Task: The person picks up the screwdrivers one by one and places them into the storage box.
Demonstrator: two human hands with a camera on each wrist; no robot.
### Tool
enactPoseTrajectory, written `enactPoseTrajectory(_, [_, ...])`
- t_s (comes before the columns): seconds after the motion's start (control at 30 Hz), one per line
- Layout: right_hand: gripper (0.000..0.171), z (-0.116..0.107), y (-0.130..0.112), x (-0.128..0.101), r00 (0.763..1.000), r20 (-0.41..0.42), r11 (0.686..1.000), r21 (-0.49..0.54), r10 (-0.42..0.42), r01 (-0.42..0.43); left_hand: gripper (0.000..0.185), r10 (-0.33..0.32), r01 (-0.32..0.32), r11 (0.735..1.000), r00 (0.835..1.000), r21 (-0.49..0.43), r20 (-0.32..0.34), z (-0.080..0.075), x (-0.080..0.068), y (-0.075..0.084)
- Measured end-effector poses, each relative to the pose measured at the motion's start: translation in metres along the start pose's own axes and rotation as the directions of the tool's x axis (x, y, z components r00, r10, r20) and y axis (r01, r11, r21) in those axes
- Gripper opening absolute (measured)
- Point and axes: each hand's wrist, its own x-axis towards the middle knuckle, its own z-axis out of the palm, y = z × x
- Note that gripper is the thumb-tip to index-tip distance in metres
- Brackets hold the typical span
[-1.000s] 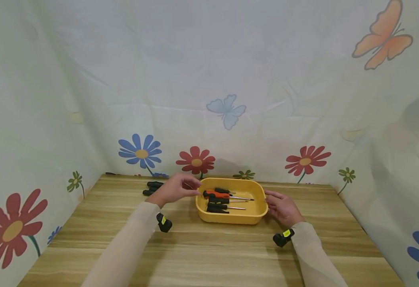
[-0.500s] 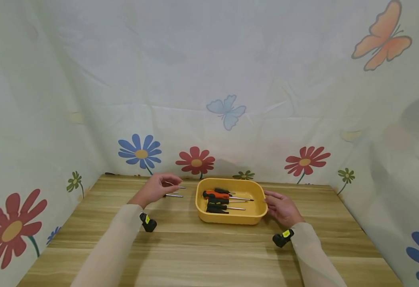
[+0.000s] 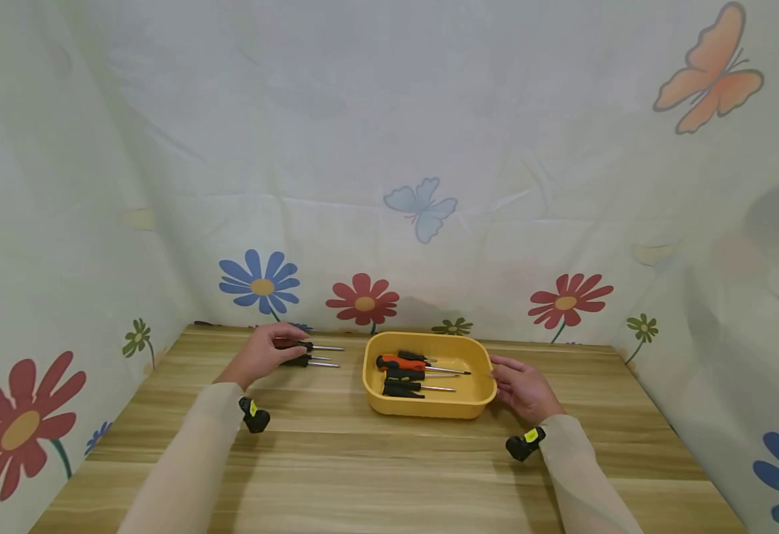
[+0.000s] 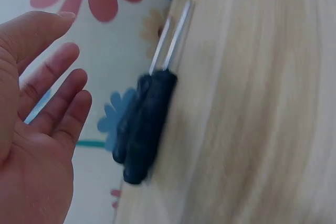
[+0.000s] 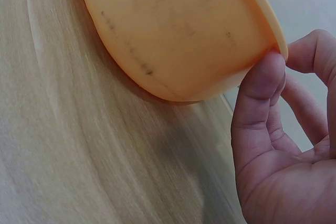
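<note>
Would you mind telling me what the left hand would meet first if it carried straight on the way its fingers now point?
Most likely the two black-handled screwdrivers lying side by side on the table. The left hand is open, its fingertips just short of their handles, though the exact gap is hard to judge.

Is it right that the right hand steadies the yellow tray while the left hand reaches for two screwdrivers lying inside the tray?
Not quite. The two screwdrivers by the left hand lie on the table, left of the tray, not inside it; the head view shows this. The rest holds: the right hand touches the tray's rim.
</note>
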Motion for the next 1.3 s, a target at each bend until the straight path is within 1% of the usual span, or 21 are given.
enactPoseTrajectory(0.17, [0.049, 0.0, 0.0, 0.0, 1.0, 0.004, 1.0, -0.001, -0.006, 0.006, 0.036, -0.03, 0.03, 0.999, 0.999, 0.018, -0.025, -0.006, -0.002, -0.018])
enactPoseTrajectory(0.3, [0.05, 0.0, -0.001, -0.001, 1.0, 0.002, 1.0, -0.004, -0.001, 0.001, 0.035, -0.059, 0.061, 0.997, 0.997, 0.05, -0.04, -0.009, -0.005, -0.027])
enactPoseTrajectory(0.4, [0.05, 0.0, -0.001, 0.0, 1.0, 0.003, 1.0, 0.0, 0.003, -0.003, 0.032, -0.08, 0.083, 0.993, 0.996, 0.081, -0.04, -0.012, -0.006, -0.031])
enactPoseTrajectory(0.7, [0.05, 0.0, 0.0, 0.0, 1.0, -0.001, 1.0, 0.006, 0.004, -0.004, 0.031, -0.113, 0.113, 0.986, 0.994, 0.125, -0.007, -0.015, -0.009, -0.041])
enactPoseTrajectory(0.87, [0.05, 0.0, -0.001, 0.001, 1.0, -0.005, 1.0, 0.002, 0.006, -0.006, 0.032, -0.147, 0.148, 0.978, 0.989, 0.149, -0.017, -0.015, -0.01, -0.045])
enactPoseTrajectory(0.97, [0.05, 0.001, -0.001, 0.001, 1.0, -0.008, 1.0, -0.002, 0.003, -0.003, 0.03, -0.156, 0.157, 0.973, 0.988, 0.169, -0.02, -0.014, -0.01, -0.047])
enactPoseTrajectory(1.1, [0.05, 0.001, 0.0, 0.002, 1.0, -0.022, 1.0, 0.001, 0.013, -0.013, 0.026, -0.152, 0.152, 0.97, 0.988, 0.19, -0.019, -0.014, -0.01, -0.05])
enactPoseTrajectory(1.3, [0.049, 0.001, 0.001, 0.003, 0.999, -0.027, 1.0, -0.008, 0.021, -0.021, 0.02, -0.153, 0.156, 0.969, 0.988, 0.192, -0.032, -0.013, -0.009, -0.053])
